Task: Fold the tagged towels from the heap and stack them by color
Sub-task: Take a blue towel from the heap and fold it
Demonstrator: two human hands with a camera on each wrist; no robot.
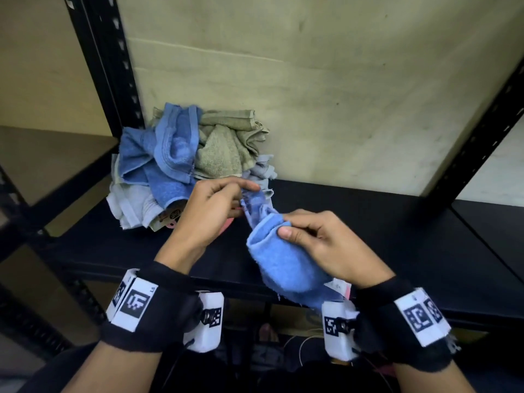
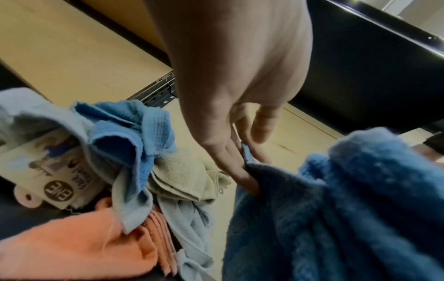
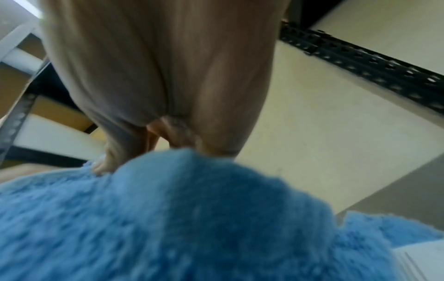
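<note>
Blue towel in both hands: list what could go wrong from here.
1. The blue towel is bunched, the left hand pinching only a thin edge; that grip could slip while spreading it.
2. Its card tag hangs below the right hand and may get folded inside.
3. The heap lies right beside the hands; a pull could drag towels off.

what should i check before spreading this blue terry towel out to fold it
1. Left hand grips an edge of the blue terry towel: ok, fingers pinch the hem.
2. Right hand holds the towel: ok, thumb pressed on the bunched cloth.
3. Towel free of the heap of crumpled towels: cannot tell, its upper end lies close to the pile.
4. Towel flat: not ok, it is bunched and hangs over the black shelf's front edge.
5. Bare shelf to lay it on: ok, to the right of the heap.
6. Blue stack started: cannot tell, none in view.
</note>
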